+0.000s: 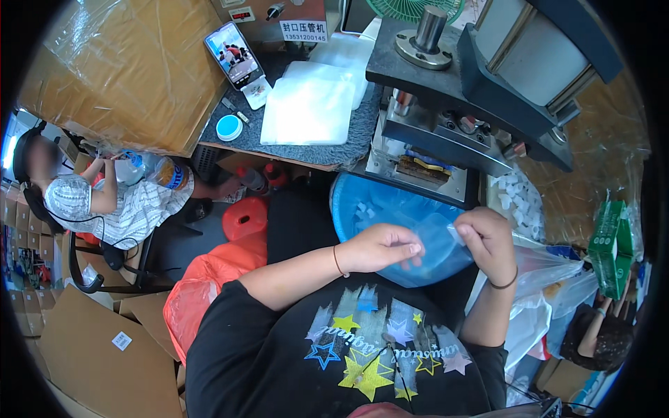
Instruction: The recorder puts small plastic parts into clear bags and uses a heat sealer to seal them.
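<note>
My right hand (488, 242) is closed, thumb against fingers, pinching the edge of a clear plastic bag (446, 245) above a blue basin (339, 211). The bag is thin and see-through, so its outline is hard to follow against the blue. To its left, my left hand (382, 249) reaches in with the thumb stretched out and the fingers loosely bent; I see nothing held in it. Small white pieces (362, 210) lie inside the basin, which sits at my lap below the press (425, 164).
A grey-topped table holds a stack of clear plastic sheets (306, 104), a propped phone (234, 57) and a round blue-lidded tub (228, 127). White scraps (519, 202) are piled right of the press. A seated person (104, 188) is at left, another (599, 334) at lower right. Cardboard boxes (104, 341) stand lower left.
</note>
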`<state>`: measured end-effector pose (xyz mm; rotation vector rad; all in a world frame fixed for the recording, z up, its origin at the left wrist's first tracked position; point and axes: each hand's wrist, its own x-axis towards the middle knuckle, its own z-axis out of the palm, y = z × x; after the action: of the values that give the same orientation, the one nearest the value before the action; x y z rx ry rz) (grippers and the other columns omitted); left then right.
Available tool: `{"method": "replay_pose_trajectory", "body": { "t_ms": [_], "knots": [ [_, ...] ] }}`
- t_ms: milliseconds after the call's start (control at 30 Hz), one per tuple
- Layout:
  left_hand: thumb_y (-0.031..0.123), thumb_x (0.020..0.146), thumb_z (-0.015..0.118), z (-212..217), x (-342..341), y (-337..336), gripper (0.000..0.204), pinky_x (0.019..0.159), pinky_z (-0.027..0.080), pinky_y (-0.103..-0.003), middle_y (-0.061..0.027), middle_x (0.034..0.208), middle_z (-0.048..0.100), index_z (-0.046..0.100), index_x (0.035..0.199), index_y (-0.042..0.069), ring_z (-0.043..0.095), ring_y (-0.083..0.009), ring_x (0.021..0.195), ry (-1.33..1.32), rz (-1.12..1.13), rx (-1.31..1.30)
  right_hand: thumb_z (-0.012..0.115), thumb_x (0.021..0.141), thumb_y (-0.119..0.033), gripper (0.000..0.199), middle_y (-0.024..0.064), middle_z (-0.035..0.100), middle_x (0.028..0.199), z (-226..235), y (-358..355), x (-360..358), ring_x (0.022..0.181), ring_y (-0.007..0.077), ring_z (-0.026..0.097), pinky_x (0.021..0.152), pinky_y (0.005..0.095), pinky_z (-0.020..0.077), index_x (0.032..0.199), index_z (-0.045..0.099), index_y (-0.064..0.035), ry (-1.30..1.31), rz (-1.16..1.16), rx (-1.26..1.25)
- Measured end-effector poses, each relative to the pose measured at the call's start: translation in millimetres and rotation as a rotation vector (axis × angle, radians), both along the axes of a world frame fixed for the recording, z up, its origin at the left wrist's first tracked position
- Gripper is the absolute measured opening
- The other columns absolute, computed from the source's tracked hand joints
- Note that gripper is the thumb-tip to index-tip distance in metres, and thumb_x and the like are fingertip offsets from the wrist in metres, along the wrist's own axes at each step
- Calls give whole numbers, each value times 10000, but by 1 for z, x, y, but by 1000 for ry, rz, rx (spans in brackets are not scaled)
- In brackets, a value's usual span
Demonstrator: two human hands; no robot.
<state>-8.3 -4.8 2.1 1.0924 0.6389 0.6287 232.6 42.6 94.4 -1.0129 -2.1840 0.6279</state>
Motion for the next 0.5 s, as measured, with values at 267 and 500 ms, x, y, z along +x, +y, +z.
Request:
{"method": "replay_pose_trajectory", "body": {
  "t_ms": [267,500],
  "knots": [
    [160,979,641,-11,5,1,244,759,598,-310,-135,1068,724,639,1165,4,735,-213,892,-42,72,-275,601,968,-303,318,110,655,808,-3,11,25,757,247,643,709,338,491,1010,700,-3,-56,-276,186],
    [106,961,635,-7,-7,54,180,713,599,-320,-125,1034,724,669,1100,-4,737,-228,856,-106,291,-324,596,984,-246,260,87,640,770,-36,-6,27,658,206,611,646,331,472,972,692,-4,131,-329,31]
  ]
}}
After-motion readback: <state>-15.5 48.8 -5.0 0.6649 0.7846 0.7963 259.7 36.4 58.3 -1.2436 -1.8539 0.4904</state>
